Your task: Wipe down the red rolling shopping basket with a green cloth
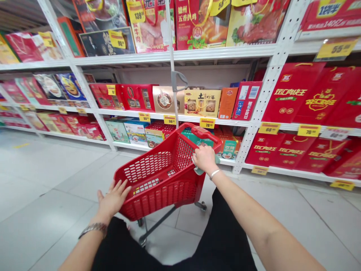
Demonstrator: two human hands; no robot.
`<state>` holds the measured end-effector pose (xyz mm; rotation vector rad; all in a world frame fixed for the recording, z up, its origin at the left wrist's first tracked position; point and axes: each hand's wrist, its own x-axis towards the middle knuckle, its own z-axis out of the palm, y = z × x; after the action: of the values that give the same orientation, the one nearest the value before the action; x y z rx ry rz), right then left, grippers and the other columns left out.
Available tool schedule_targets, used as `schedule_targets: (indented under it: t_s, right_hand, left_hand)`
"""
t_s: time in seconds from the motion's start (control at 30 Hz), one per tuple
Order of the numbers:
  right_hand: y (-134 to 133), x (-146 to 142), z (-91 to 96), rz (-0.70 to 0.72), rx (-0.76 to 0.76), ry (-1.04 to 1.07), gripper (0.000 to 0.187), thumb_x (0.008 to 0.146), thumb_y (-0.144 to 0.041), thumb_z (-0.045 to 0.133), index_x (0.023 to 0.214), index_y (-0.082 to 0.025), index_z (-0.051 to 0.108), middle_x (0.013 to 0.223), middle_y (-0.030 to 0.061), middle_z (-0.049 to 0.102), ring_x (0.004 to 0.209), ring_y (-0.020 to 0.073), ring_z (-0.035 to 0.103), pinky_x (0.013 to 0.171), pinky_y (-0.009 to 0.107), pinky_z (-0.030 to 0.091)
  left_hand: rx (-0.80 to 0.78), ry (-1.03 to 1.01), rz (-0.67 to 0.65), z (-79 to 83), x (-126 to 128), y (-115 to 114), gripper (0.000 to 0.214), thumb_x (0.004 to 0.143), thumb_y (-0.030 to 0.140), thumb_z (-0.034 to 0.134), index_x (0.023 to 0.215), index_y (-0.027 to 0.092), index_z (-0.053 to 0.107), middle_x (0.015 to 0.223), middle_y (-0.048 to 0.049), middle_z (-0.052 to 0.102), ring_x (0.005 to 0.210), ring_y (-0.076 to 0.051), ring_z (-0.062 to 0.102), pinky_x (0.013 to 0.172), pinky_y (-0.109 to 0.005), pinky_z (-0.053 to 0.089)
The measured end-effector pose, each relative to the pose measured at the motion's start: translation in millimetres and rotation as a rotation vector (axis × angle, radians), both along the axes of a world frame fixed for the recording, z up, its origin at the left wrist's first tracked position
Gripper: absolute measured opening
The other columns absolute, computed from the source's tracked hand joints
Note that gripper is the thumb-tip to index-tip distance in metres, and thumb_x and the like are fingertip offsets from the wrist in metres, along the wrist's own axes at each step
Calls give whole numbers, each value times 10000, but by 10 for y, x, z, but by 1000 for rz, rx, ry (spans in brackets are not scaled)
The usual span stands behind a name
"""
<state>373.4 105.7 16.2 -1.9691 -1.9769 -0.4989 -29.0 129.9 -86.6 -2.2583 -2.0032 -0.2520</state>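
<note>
A red plastic shopping cart (160,177) with mesh walls stands on small wheels in front of me, its red handle (205,132) at the far end. My right hand (204,158) grips a pale green cloth (199,170) against the cart's upper right rim. My left hand (113,199) lies with fingers spread against the cart's near rim, holding nothing. A teal box or packet (197,137) shows inside the cart behind the mesh, partly hidden.
White metal shelves (175,56) of red and gold gift boxes with yellow price tags (207,123) stand ahead and to the right. A grey pole (172,64) rises behind the cart. Pale floor tiles (47,203) spread to the left.
</note>
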Motion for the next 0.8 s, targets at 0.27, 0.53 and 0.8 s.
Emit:
schedule_targets:
  t_s: [0.27, 0.53, 0.8]
  right_hand:
    - [-269, -849, -423, 184, -11, 59, 224, 925, -304, 534, 880, -165, 703, 911, 128, 667, 871, 257, 581, 807, 400, 368]
    - [-604, -1149, -402, 387, -59, 10, 146, 945, -270, 549, 908, -200, 672, 922, 77, 645, 889, 231, 560, 804, 368, 377]
    - [-1045, -570, 3, 316, -76, -55, 153, 943, -273, 557, 849, -206, 657, 870, 73, 641, 832, 222, 545, 769, 367, 331]
  left_hand:
    - [-49, -300, -91, 82, 1133, -242, 563, 1018, 340, 160, 1537, 248, 357, 1560, -69, 434, 1486, -255, 316, 1166, -615, 277]
    - [-37, -65, -99, 134, 1178, -215, 525, 996, 327, 244, 1400, 253, 571, 1515, -84, 491, 1417, -365, 418, 1124, -740, 201]
    - [-78, -21, -123, 191, 1037, -119, 553, 996, 332, 208, 1274, 239, 676, 1466, -95, 546, 1422, -344, 419, 1128, -729, 218]
